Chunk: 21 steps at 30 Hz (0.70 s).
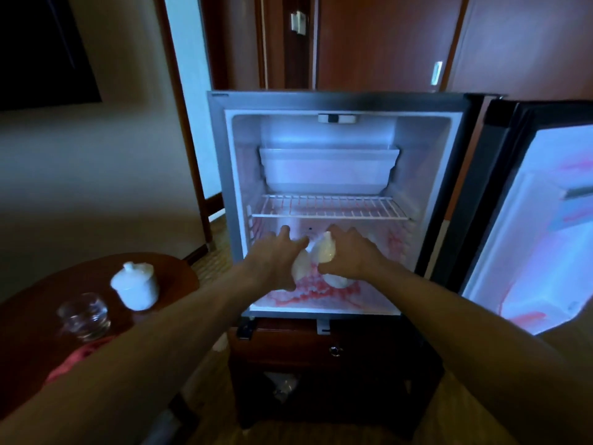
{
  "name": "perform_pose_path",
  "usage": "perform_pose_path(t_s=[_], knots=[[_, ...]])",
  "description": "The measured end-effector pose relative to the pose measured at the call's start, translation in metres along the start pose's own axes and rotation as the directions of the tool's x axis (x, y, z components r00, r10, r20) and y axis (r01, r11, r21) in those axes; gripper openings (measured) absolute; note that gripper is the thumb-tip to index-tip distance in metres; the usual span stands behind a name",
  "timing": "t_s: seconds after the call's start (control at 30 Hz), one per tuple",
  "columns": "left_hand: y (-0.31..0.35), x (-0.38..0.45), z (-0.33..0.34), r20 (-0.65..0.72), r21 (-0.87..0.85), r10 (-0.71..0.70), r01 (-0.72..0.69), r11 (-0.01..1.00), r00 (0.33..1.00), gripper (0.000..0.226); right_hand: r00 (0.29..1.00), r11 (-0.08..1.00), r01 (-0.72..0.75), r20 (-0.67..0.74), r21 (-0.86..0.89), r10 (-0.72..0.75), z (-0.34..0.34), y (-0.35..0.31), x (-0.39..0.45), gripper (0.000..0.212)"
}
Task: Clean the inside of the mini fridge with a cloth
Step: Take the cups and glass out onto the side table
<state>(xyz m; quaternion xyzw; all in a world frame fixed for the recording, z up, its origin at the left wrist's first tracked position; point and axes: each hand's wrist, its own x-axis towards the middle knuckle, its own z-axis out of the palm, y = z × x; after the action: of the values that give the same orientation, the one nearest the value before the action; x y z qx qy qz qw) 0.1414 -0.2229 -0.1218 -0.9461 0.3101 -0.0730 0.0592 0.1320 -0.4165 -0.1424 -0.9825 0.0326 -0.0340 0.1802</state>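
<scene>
The mini fridge (337, 100) stands open on a dark wooden cabinet (288, 345). Its inner floor and side walls carry red smears (321, 292). Both my hands reach into the bottom compartment, under the wire shelf (330, 207). My left hand (276, 255) curls round a white rounded object (301, 268). My right hand (351, 255) grips a second white rounded object (324, 251); what these objects are is unclear. Another white shape (337, 281) lies below the right hand. A red cloth (86, 350) lies on the round table, partly hidden by my left forearm.
The fridge door (545, 226) hangs open to the right, smeared red inside. A white freezer box (327, 170) sits above the shelf. On the round wooden table (167, 268) at left stand a white lidded cup (136, 285) and a glass (85, 316).
</scene>
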Motion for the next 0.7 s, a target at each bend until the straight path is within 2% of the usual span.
perform_pose_path(t_s=[0.2, 0.4, 0.53, 0.7], knots=[[-0.047, -0.088, -0.032, 0.011, -0.085, -0.072, 0.073, 0.994, 0.997, 0.079, 0.982, 0.978, 0.183, 0.03, 0.095, -0.187, 0.005, -0.074, -0.043, 0.079], [-0.116, -0.172, -0.037, 0.01, -0.084, -0.288, 0.288, 0.954, 0.958, 0.076, 0.949, 0.931, 0.294, 0.053, 0.216, -0.312, 0.044, -0.168, -0.057, 0.068], [-0.173, -0.213, -0.025, 0.011, -0.093, -0.441, 0.44, 0.893, 0.897, 0.085, 0.921, 0.894, 0.349, 0.075, 0.281, -0.383, 0.073, -0.224, -0.049, 0.065], [-0.246, -0.239, -0.002, -0.012, -0.199, -0.61, 0.596, 0.778, 0.792, 0.084, 0.925, 0.875, 0.325, 0.073, 0.359, -0.374, 0.115, -0.276, -0.018, 0.054]])
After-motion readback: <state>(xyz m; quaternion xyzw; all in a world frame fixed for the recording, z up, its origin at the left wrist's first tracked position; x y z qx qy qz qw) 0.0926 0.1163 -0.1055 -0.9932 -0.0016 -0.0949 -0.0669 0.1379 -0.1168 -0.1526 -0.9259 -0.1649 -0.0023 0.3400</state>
